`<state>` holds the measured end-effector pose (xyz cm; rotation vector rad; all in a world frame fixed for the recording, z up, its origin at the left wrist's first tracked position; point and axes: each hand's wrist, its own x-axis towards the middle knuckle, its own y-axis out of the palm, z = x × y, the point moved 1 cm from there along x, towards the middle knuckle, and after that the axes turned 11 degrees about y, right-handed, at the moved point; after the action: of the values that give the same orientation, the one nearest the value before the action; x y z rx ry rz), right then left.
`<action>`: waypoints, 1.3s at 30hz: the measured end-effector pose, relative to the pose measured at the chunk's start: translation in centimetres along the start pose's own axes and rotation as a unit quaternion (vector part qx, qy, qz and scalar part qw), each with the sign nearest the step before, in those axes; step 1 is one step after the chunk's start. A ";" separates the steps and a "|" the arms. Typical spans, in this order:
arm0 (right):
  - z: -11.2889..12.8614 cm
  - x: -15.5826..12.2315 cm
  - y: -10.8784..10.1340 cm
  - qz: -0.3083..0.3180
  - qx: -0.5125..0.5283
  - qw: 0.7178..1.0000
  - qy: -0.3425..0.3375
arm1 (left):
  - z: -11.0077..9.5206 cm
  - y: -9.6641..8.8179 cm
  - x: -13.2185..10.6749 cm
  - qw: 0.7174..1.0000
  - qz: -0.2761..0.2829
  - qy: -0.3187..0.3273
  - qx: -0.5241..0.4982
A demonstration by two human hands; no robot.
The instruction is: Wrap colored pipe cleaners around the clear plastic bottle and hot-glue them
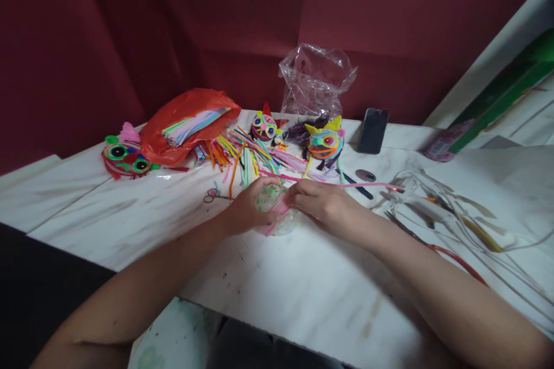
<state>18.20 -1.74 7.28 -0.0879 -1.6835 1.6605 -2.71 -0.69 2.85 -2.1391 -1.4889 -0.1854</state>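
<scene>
Head view: at mid surface (303,282), the left hand (244,210) cups a clear ball (272,200) while the right hand (322,203) pinches 1 pink pipe cleaner (359,184) against it. This looks like winding; another turn would need the stem kept taut. Its free length lies left to right, tip pointing right.

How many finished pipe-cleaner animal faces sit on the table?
3: left face beside the red bag, centre face, right face before the clear bag. Others may be hidden.
</scene>
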 end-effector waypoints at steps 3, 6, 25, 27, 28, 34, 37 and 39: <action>0.0 0.0 0.4 0.002 0.007 1.000 0.000 | 0.0 -0.1 0.0 1.000 0.005 0.004 0.008; -0.2 0.1 0.6 -0.008 0.027 1.000 0.001 | 0.1 -0.2 0.0 1.000 0.007 0.010 0.024; -2.2 0.5 2.5 -0.069 0.219 0.953 0.195 | 1.8 -0.6 0.1 1.000 0.012 -0.016 -0.015; -2.2 0.5 2.5 -0.066 0.224 0.949 0.211 | 1.7 -0.6 0.1 1.000 0.013 -0.019 -0.013; -2.2 0.5 2.5 -0.066 0.226 0.947 0.217 | 1.6 -0.6 0.1 1.000 0.014 -0.020 -0.014; -2.0 0.5 2.8 -0.075 0.241 0.938 0.237 | 1.2 -0.5 0.2 1.000 0.000 -0.021 -0.009; -2.0 0.6 3.0 -0.076 0.246 0.935 0.243 | 1.2 -0.5 0.2 1.000 -0.005 -0.019 -0.005; -2.0 0.7 3.0 -0.074 0.251 0.933 0.247 | 1.3 -0.6 0.2 1.000 0.000 -0.017 -0.003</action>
<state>17.47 0.75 4.64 -0.1138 -0.8452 1.7241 -3.37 0.25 2.03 -2.1577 -1.5085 -0.1550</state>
